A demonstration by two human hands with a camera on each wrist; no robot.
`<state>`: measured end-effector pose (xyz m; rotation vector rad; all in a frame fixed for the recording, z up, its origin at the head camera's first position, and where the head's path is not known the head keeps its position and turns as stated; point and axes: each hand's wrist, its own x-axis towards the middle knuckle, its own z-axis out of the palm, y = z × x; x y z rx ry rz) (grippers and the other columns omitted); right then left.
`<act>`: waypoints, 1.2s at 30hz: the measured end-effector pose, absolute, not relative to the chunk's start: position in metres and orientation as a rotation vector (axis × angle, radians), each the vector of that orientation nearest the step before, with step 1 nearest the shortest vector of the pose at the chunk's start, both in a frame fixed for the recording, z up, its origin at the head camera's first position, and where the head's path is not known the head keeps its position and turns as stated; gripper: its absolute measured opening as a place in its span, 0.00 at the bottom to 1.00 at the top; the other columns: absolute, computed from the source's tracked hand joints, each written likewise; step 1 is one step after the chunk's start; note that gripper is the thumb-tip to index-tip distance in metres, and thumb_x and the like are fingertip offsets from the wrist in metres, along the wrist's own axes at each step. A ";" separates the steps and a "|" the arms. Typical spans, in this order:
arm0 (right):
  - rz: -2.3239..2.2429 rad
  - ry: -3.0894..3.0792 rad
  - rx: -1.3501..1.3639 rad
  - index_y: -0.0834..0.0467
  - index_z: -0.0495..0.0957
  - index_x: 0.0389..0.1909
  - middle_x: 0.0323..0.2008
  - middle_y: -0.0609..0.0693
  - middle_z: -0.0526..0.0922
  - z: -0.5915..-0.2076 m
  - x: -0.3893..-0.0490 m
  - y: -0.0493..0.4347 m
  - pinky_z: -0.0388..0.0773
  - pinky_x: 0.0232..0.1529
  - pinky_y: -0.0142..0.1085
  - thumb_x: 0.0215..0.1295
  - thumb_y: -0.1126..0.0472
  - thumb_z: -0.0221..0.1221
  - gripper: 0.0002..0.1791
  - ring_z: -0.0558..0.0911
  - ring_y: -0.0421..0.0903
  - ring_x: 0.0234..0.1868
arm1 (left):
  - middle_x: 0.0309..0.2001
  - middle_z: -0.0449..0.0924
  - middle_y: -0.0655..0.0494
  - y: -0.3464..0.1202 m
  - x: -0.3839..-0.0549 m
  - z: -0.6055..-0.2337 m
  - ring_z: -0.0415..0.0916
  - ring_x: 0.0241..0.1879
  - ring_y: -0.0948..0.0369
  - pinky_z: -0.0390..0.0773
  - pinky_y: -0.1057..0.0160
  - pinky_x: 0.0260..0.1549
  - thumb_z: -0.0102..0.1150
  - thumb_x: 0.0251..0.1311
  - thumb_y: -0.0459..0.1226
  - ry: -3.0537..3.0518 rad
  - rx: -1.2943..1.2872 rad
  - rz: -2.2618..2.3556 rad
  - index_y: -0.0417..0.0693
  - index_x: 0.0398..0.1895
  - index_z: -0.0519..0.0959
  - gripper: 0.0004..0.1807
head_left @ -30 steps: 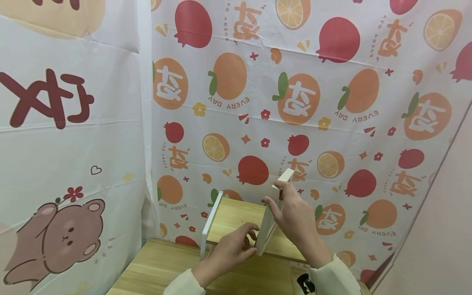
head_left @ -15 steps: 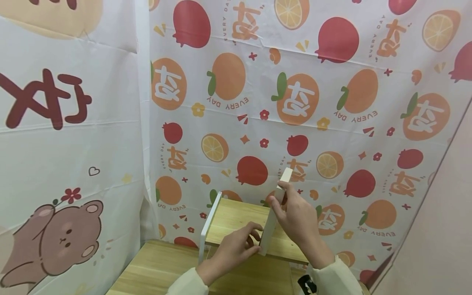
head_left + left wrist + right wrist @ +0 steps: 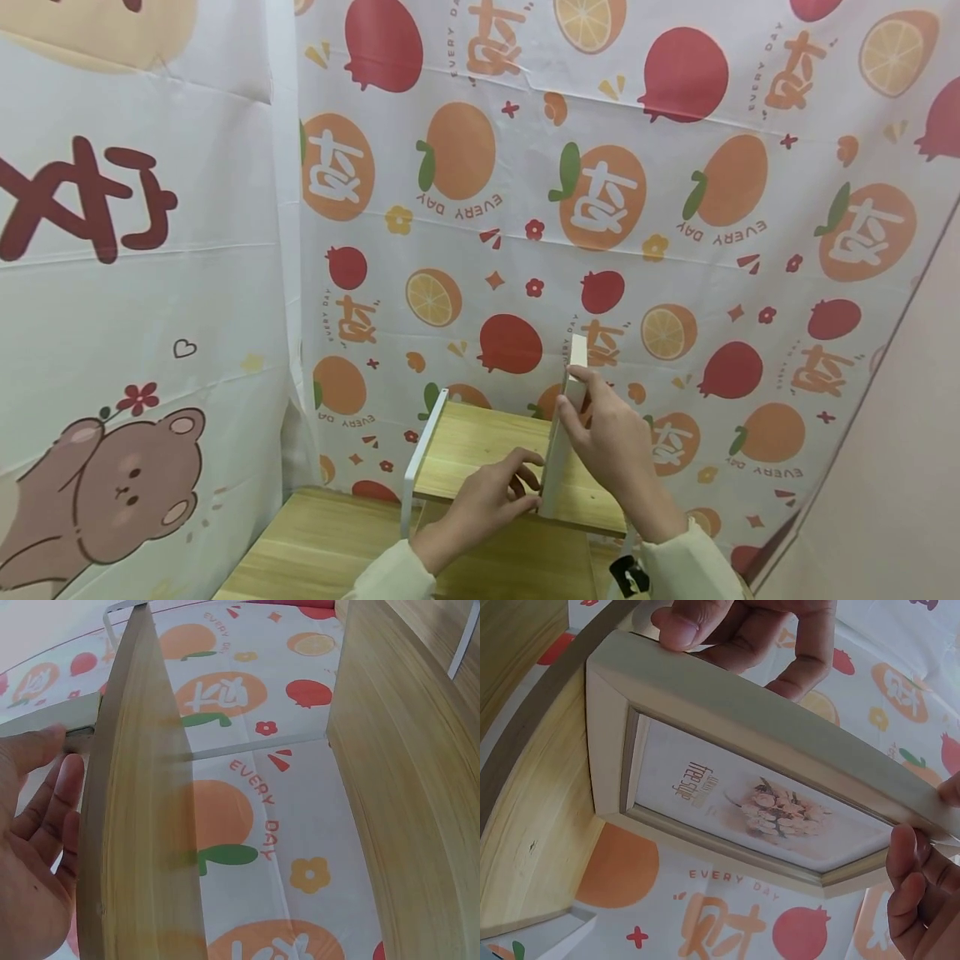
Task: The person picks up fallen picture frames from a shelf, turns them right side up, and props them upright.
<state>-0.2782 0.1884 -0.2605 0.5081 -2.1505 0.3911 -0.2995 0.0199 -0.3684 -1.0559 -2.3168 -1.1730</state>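
Note:
A pale picture frame (image 3: 552, 487) stands on edge on the upper wooden shelf (image 3: 472, 446), seen nearly edge-on from the head. Behind its glass, in the right wrist view, shows a print (image 3: 769, 810) with pink flowers and lettering. My right hand (image 3: 611, 433) grips the frame's upper end, thumb on the near side; the right wrist view has its curled fingers (image 3: 907, 859) at the frame's far corner. Low on the frame, my left hand (image 3: 491, 500) holds the edge, thumb (image 3: 49, 746) against it and the other fingers bent behind.
White metal side supports (image 3: 420, 475) bound the shelf, which stands on a wooden tabletop (image 3: 315, 533). A black object (image 3: 628, 575) lies by my right sleeve. Fruit-printed cloth (image 3: 465, 242) hangs behind, and a bear-printed cloth (image 3: 142, 333) hangs at the left.
The picture frame has turned more upright and edge-on, its top swinging slightly left and its base slightly right. Both hands have shifted a little right with it.

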 end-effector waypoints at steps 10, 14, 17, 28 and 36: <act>0.358 -2.166 0.493 0.56 0.74 0.56 0.22 0.45 0.75 -0.259 -0.281 0.196 0.57 0.12 0.27 0.61 0.58 0.64 0.21 0.67 0.35 0.16 | 0.34 0.85 0.54 0.030 -0.307 -0.370 0.79 0.29 0.69 0.76 0.74 0.30 0.65 0.57 0.36 -2.294 -1.063 -1.202 0.53 0.54 0.71 0.21; 0.369 -2.178 0.492 0.56 0.74 0.55 0.21 0.45 0.74 -0.258 -0.282 0.198 0.58 0.12 0.27 0.62 0.58 0.63 0.21 0.68 0.35 0.16 | 0.33 0.85 0.54 0.033 -0.308 -0.370 0.79 0.29 0.70 0.76 0.74 0.29 0.65 0.58 0.36 -2.296 -1.067 -1.231 0.52 0.54 0.71 0.21; 0.384 -2.186 0.490 0.56 0.74 0.56 0.21 0.45 0.74 -0.258 -0.282 0.198 0.59 0.13 0.27 0.62 0.58 0.63 0.21 0.70 0.35 0.17 | 0.33 0.85 0.55 0.034 -0.309 -0.370 0.78 0.29 0.71 0.75 0.74 0.29 0.65 0.58 0.36 -2.315 -1.050 -1.230 0.52 0.55 0.71 0.22; 0.407 -2.182 0.530 0.54 0.74 0.59 0.22 0.45 0.73 -0.258 -0.285 0.192 0.62 0.16 0.27 0.63 0.58 0.63 0.22 0.71 0.36 0.20 | 0.36 0.82 0.58 0.031 -0.310 -0.368 0.75 0.29 0.73 0.74 0.74 0.27 0.64 0.59 0.35 -2.388 -0.991 -1.240 0.56 0.64 0.67 0.29; 0.410 -2.158 0.570 0.54 0.74 0.60 0.22 0.45 0.73 -0.262 -0.288 0.187 0.64 0.18 0.26 0.63 0.59 0.63 0.23 0.70 0.35 0.21 | 0.40 0.83 0.56 0.020 -0.310 -0.370 0.77 0.30 0.71 0.74 0.72 0.27 0.65 0.58 0.34 -2.386 -0.957 -1.165 0.62 0.68 0.64 0.36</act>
